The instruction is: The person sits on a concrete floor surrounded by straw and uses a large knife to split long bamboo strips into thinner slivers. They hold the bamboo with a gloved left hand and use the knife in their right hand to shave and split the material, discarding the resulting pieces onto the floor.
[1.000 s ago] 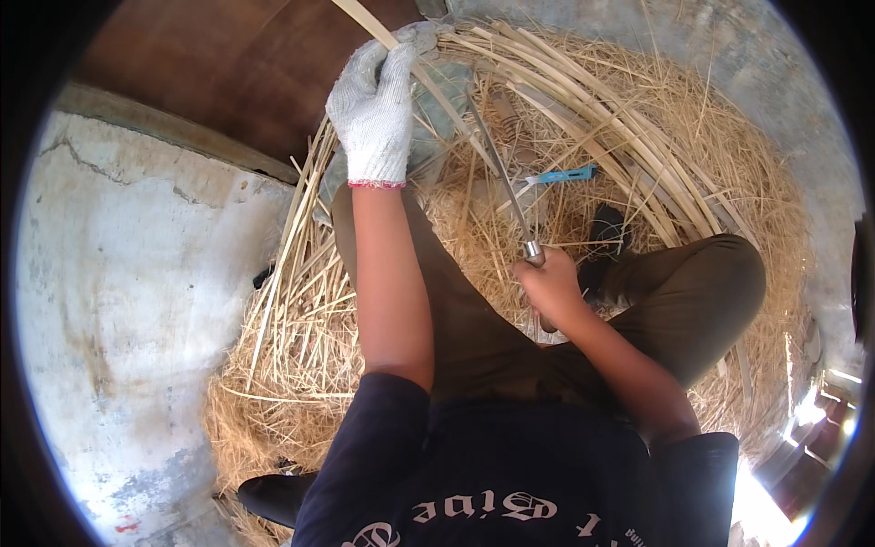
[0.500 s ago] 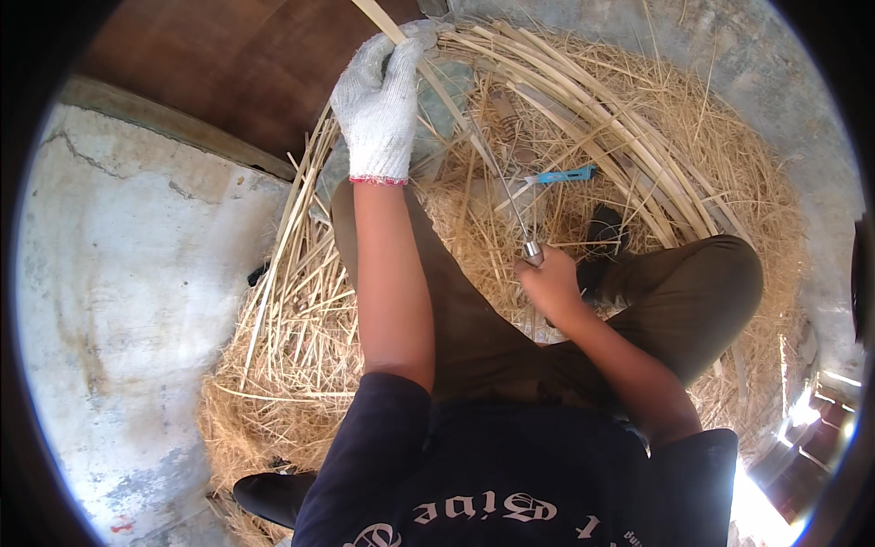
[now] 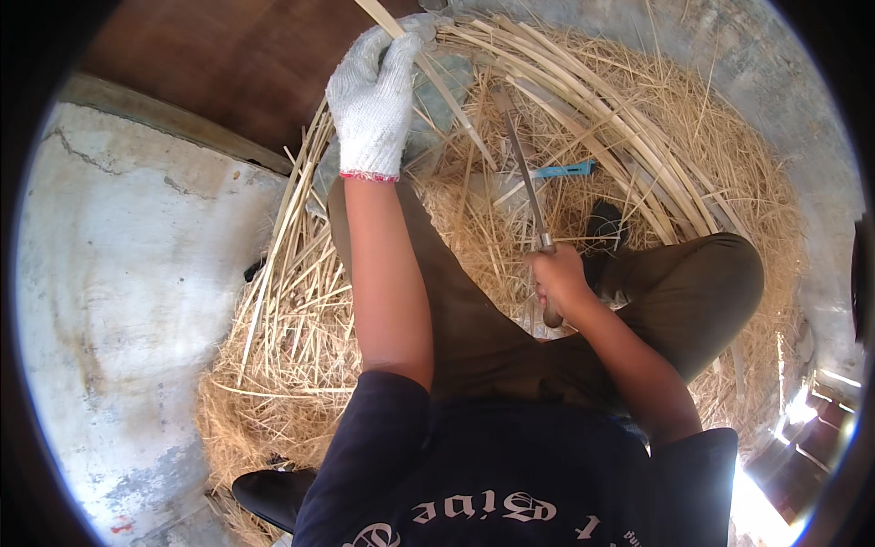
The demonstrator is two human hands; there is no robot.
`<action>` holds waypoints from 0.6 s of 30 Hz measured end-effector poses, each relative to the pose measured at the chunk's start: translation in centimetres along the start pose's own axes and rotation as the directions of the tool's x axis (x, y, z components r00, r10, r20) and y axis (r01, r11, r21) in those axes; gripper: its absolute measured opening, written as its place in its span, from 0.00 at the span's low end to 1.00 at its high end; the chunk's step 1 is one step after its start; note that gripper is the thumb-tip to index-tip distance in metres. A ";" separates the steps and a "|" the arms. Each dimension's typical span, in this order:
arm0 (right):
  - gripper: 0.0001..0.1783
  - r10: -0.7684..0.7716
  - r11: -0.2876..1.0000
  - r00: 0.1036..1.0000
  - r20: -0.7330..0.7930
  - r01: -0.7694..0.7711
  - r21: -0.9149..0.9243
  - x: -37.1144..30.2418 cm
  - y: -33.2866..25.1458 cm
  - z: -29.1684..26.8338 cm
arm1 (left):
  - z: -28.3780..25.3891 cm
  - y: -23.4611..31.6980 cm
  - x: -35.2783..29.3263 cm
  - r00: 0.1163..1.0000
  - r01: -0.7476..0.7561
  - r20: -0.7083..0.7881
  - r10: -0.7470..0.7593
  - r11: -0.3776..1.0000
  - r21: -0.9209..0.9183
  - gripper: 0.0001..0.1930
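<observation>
My left hand (image 3: 375, 96), in a white knitted glove with a red cuff, is closed around a pale, flat bamboo strip (image 3: 453, 108). One end of the strip sticks up past the glove; the other slants down to the right. My bare right hand (image 3: 559, 276) grips the wooden handle of a long, narrow knife (image 3: 527, 178). Its blade points up and away from me, a little to the right of the strip's lower end and apart from it. Just right of the blade lies a light blue cutter-like tool (image 3: 565, 170).
Long split strips (image 3: 620, 118) lie in a curved bundle at the far right, over a heap of fine shavings (image 3: 738, 173). More strips (image 3: 301, 292) are piled to the left. A cracked white wall (image 3: 137, 273) stands at left. My bent knee (image 3: 720, 273) is at right.
The knife has swung to the right and its blade has come away from the strip, its broad side now showing. My left hand has shifted only slightly, still holding the strip.
</observation>
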State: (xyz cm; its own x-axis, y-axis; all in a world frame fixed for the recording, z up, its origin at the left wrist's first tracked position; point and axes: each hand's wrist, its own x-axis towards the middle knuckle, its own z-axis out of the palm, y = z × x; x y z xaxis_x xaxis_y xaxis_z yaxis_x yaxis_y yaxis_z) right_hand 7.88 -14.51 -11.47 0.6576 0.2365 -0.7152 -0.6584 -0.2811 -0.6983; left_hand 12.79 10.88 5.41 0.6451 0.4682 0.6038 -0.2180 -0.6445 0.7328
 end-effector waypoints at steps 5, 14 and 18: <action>0.13 -0.372 0.922 0.925 -0.079 0.378 0.082 -0.8 -0.9 1.1 | -0.4 -0.1 0.2 0.995 0.085 0.061 -0.076 0.985 -0.153 0.14; 0.11 -0.183 0.979 0.983 0.020 0.184 -0.092 -1.1 -1.5 0.1 | -0.9 -0.5 0.0 0.990 0.101 0.111 -0.085 0.985 -0.140 0.13; 0.11 -0.290 0.953 0.956 0.041 0.285 0.099 -1.9 -1.4 0.0 | -0.6 -0.4 0.1 0.991 0.093 0.104 -0.080 0.988 -0.122 0.13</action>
State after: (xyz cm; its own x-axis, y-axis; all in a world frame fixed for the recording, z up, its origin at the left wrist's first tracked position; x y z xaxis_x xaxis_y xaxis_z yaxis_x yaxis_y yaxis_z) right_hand 7.56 -14.58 -9.19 0.8047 0.3458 -0.4826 -0.4767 -0.1081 -0.8724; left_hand 12.50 11.58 5.36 0.7334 0.4528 0.5071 -0.2450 -0.5198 0.8184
